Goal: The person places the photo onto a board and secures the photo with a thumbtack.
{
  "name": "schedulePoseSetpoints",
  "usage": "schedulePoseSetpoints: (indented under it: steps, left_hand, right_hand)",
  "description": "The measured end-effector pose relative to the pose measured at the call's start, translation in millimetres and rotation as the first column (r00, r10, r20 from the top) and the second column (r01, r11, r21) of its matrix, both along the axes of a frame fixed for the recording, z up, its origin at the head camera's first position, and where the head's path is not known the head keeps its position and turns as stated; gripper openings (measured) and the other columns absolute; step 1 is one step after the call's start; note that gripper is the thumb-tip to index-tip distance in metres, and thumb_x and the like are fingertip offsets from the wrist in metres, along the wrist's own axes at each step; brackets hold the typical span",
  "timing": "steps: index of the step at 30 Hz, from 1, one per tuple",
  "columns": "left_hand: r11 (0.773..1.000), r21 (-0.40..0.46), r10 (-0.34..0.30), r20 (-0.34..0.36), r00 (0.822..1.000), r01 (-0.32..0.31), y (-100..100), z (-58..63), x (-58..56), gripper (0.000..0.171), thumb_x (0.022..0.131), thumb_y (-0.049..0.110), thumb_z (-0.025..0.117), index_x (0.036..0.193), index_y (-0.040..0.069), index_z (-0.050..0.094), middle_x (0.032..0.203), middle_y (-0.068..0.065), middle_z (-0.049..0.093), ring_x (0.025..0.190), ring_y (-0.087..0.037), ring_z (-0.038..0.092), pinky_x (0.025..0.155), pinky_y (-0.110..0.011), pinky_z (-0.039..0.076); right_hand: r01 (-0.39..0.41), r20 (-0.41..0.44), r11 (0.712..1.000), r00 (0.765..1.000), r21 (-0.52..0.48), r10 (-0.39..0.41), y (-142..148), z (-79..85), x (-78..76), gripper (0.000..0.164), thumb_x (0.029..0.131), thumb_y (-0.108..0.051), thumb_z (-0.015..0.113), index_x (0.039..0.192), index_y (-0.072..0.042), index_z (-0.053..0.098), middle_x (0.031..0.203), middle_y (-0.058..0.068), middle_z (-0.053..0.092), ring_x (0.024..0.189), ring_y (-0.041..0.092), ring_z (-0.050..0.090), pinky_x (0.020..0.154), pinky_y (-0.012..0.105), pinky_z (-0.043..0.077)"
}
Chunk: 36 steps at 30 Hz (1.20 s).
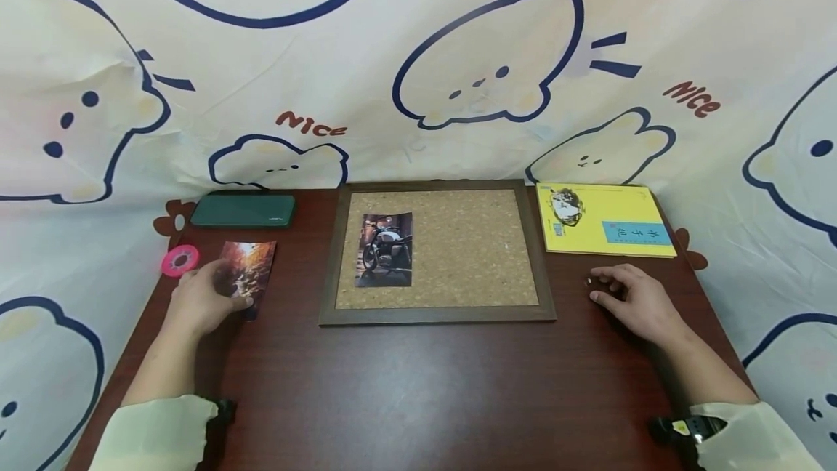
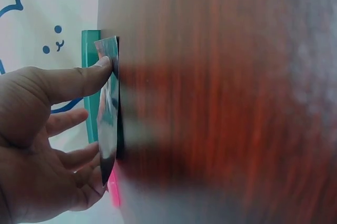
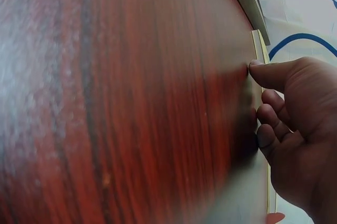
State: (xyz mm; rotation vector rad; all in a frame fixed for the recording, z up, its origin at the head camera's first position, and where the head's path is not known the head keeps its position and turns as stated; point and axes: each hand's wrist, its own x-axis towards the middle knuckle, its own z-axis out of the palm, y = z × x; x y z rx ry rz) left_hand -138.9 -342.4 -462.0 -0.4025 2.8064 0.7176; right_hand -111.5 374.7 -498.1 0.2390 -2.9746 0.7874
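Note:
My left hand (image 1: 204,300) pinches a glossy photo print (image 1: 251,267) with a warm, glowing scene, at the table's left side. In the left wrist view the thumb lies on one edge of the photo and fingers are at the opposite edge; the print bows slightly, close over the table. My right hand (image 1: 637,302) rests at the right side with fingers loosely curled, just in front of a yellow book (image 1: 601,206). Between the hands lies a wood-framed cork board (image 1: 464,249). On its left half is a photo of a motorcycle (image 1: 384,249).
A pink ring-shaped roll (image 1: 180,260) lies at the table's left edge, beside my left hand. Behind it is a dark green case (image 1: 243,210). A patterned cloth (image 1: 366,93) hangs behind the dark wooden table (image 1: 405,398) and shows along both sides.

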Motion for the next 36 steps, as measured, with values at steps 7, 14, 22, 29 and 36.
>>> schedulePoseSetpoints:
  steps: [7, 14, 22, 29, 36]
  left_hand:
    - [1.0, 0.012, 0.005, 0.017, 1.0, -0.005, -4.8, -1.9, 0.1, 0.102, 0.082, 0.032, 0.087, 0.156, -0.007, 0.029, 0.144, -0.044, 0.037, 0.126, -0.065, 0.034, 0.093, -0.078, 0.041]
    - [1.0, 0.02, -0.003, -0.025, 1.0, 0.004, -5.6, -5.0, 0.1, 0.102, 0.081, 0.027, 0.088, 0.156, -0.009, 0.028, 0.141, -0.045, 0.03, 0.121, -0.061, 0.038, 0.094, -0.076, 0.042]
    - [0.999, 0.042, -0.005, -0.087, 0.996, 0.008, -4.8, -8.9, 1.5, 0.099, 0.08, 0.021, 0.087, 0.156, -0.008, 0.03, 0.142, -0.045, 0.029, 0.119, -0.06, 0.039, 0.094, -0.075, 0.043]
    - [0.994, 0.102, -0.014, -0.123, 0.992, 0.027, -5.4, -11.8, 0.3, 0.095, 0.084, 0.019, 0.085, 0.158, -0.005, 0.03, 0.146, -0.043, 0.03, 0.121, -0.058, 0.04, 0.094, -0.075, 0.042]
    - [0.977, 0.213, 0.015, -0.125, 0.992, 0.012, 3.0, -4.4, -2.1, 0.093, 0.089, 0.021, 0.082, 0.161, 0.0, 0.027, 0.154, -0.038, 0.031, 0.131, -0.057, 0.038, 0.101, -0.075, 0.038]
  right_hand:
    - [0.013, -0.01, 1.0, 1.0, 0.024, -0.013, -3.7, -2.4, -2.8, 0.031, 0.093, -0.018, 0.079, 0.121, -0.005, 0.073, 0.102, 0.009, 0.067, 0.087, 0.023, 0.057, 0.072, 0.043, 0.048]
    - [0.039, 0.004, 0.998, 0.999, 0.039, -0.039, -10.3, -1.4, -10.0, 0.027, 0.094, -0.018, 0.077, 0.115, -0.002, 0.075, 0.096, 0.008, 0.07, 0.081, 0.022, 0.059, 0.07, 0.041, 0.049]
    - [0.043, 0.042, 0.998, 0.998, 0.048, -0.045, -15.7, 2.5, -11.2, 0.017, 0.095, -0.015, 0.075, 0.108, -0.005, 0.078, 0.098, 0.011, 0.074, 0.074, 0.02, 0.058, 0.064, 0.036, 0.046]
    - [0.022, 0.031, 0.999, 0.999, 0.045, -0.023, -17.0, 3.4, -9.7, 0.01, 0.097, -0.012, 0.072, 0.105, -0.008, 0.077, 0.103, 0.012, 0.074, 0.083, 0.026, 0.063, 0.072, 0.045, 0.05]
    - [0.004, -0.006, 1.0, 1.0, 0.012, -0.004, -16.3, 2.8, -8.3, 0.007, 0.098, -0.009, 0.071, 0.104, -0.009, 0.074, 0.106, 0.012, 0.071, 0.094, 0.031, 0.065, 0.079, 0.053, 0.051]
